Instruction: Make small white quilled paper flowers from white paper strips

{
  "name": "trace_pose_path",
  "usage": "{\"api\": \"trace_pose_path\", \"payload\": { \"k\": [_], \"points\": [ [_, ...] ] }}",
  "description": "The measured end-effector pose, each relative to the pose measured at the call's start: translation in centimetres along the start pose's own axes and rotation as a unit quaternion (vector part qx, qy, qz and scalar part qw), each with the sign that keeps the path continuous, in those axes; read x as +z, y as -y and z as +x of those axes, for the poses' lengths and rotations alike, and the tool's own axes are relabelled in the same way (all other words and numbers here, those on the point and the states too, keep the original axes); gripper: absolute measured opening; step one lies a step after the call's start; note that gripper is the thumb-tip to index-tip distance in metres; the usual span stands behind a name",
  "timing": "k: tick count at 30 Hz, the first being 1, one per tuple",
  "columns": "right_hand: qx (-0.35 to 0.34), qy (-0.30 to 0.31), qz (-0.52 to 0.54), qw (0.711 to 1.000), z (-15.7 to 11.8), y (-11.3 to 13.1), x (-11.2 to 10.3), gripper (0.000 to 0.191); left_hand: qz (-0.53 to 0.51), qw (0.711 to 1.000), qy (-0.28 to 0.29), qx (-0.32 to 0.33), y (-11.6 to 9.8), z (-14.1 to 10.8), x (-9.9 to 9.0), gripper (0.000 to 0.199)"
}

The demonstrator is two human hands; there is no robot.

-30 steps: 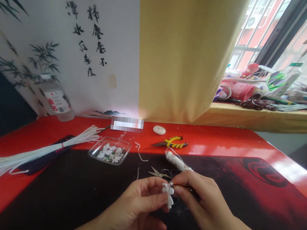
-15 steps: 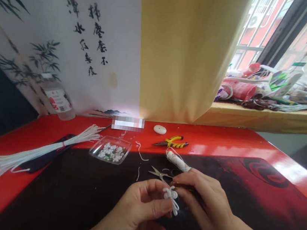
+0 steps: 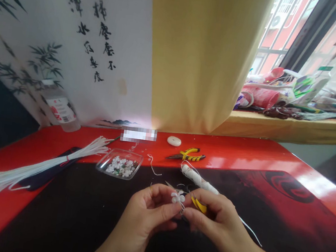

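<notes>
Hands (image 3: 150, 212) (image 3: 216, 215) now closer together

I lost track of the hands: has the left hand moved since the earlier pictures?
Yes: judged against the yellow-and-black pliers, the left hand has shifted slightly forward, toward them, and hides more of the scissors.

Glossy red tabletop (image 3: 238, 152), matt mat (image 3: 76, 209)

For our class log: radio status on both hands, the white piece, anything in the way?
Left hand pinching white piece. Right hand at its lower end, yellow tool in grip. Scissors just beyond hands, partly hidden, possible snag.
</notes>
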State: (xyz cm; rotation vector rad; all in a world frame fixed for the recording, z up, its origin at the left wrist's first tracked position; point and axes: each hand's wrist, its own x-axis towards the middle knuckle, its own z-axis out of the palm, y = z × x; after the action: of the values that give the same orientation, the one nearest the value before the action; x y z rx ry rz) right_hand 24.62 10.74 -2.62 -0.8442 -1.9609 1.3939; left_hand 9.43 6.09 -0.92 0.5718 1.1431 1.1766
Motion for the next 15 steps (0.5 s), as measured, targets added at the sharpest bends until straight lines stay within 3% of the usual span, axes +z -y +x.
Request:
{"api": "trace_pose_path", "payload": {
  "k": [5, 11, 15],
  "points": [
    [0.028, -0.008, 0.045, 0.999, 0.23, 0.2, 0.12, 0.014, 0.007, 1.0, 0.018, -0.004, 0.19, 0.18, -0.15, 0.015],
    [0.048, 0.007, 0.001, 0.999, 0.13, 0.19, -0.1, 0.021, 0.022, 0.999, 0.023, 0.006, 0.39, 0.43, -0.38, 0.014],
    [0.025, 0.0, -0.037, 0.999, 0.0, 0.43, -0.53, 0.019, 0.038, 0.999, 0.013, 0.015, 0.25, 0.47, -0.4, 0.013]
  ]
}}
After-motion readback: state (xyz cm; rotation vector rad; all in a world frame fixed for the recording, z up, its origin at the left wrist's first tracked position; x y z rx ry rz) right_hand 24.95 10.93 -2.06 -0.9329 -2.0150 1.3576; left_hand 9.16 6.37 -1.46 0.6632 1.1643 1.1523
